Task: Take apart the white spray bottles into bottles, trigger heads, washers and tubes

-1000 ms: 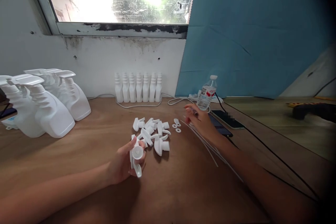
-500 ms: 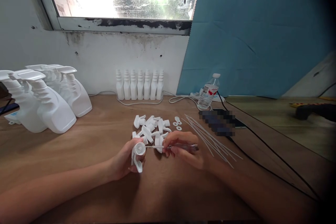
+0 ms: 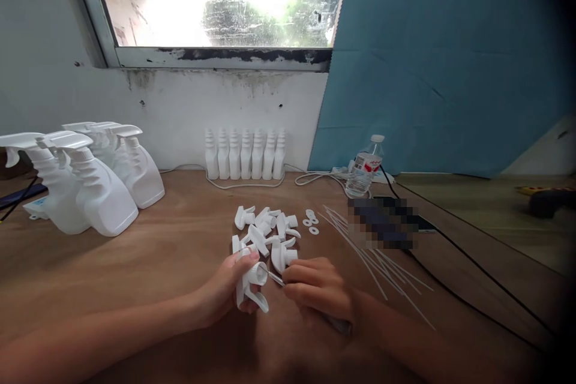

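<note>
My left hand (image 3: 229, 285) is closed around a white trigger spray head (image 3: 252, 279), its round collar facing right. In my right hand (image 3: 317, 288) is a screwdriver (image 3: 276, 279) with a thin metal shaft; most of its handle is hidden by my fingers. The shaft's tip is at the opening of the collar; whether it touches inside I cannot tell. Just beyond my hands lies a loose pile of white spray heads (image 3: 258, 240). Several small white washers (image 3: 314, 230) lie to the right of the pile, beside a bundle of thin white tubes (image 3: 373, 258).
Assembled white spray bottles (image 3: 105, 201) stand at the left. Several white bottles (image 3: 245, 159) form a row against the wall. A clear water bottle (image 3: 362, 171), a blurred-out dark object (image 3: 382, 222) and black cables (image 3: 477, 282) are at the right.
The spray head has turned so its collar faces right. My right hand has come lower, and the screwdriver now slants up to the left with its tip at the collar. The view has shifted slightly.
</note>
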A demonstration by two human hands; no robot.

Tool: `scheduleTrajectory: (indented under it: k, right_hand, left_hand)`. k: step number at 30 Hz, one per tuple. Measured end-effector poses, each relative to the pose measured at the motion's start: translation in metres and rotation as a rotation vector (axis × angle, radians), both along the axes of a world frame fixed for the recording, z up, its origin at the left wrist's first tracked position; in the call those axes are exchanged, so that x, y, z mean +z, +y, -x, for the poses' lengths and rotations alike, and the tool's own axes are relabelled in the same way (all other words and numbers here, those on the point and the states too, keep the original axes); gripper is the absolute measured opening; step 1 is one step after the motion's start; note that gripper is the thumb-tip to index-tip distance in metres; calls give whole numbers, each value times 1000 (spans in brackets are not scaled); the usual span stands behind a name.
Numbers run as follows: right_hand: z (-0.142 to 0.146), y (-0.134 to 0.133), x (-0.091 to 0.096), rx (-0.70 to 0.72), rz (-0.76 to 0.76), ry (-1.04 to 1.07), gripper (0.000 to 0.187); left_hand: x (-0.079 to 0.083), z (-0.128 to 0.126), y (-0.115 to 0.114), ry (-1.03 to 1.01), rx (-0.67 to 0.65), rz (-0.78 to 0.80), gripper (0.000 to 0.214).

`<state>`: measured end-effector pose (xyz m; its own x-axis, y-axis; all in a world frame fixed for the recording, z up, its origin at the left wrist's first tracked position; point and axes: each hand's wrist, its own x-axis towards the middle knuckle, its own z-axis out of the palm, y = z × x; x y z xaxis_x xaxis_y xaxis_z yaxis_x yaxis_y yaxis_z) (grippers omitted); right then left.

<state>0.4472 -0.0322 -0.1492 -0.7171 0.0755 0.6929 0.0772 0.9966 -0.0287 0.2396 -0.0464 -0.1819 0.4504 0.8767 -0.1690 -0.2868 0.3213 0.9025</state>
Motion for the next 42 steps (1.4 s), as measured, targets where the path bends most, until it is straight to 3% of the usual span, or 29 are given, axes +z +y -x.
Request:
scheduleTrajectory:
  k: [5,10,12,17,19,23,29,35,42]
  right_hand:
    - [1,0,-1,39,205,67,16]
    - [3,-3,-8,-19,95,34,14]
    - [2,-4,-9,-28,233,47,15]
    - [2,-3,0,22,757,242,21]
    - [4,-2,3,27,863,279,23]
    - [7,-2,-1,61,938,313,22]
    - [7,0,-13,92,855,335,25]
    - [9,1,-12,119,812,329,27]
    - [5,-3,-10,137,545,198,26]
  left_hand:
    - [-5,1,2,-33,-15,-2,35]
    - [-3,1,2,-70,-31,-13,30]
    - [-2,3,1,-80,-35,-4,29]
    - [2,8,1,-55,-98,94,33]
    - [4,9,3,-56,-114,137,32]
    - [5,9,7,-65,-120,156,29]
    - [7,12,10,-110,-113,208,29]
    - [6,12,11,-142,-124,200,30]
    - [3,15,11,-216,-183,218,26]
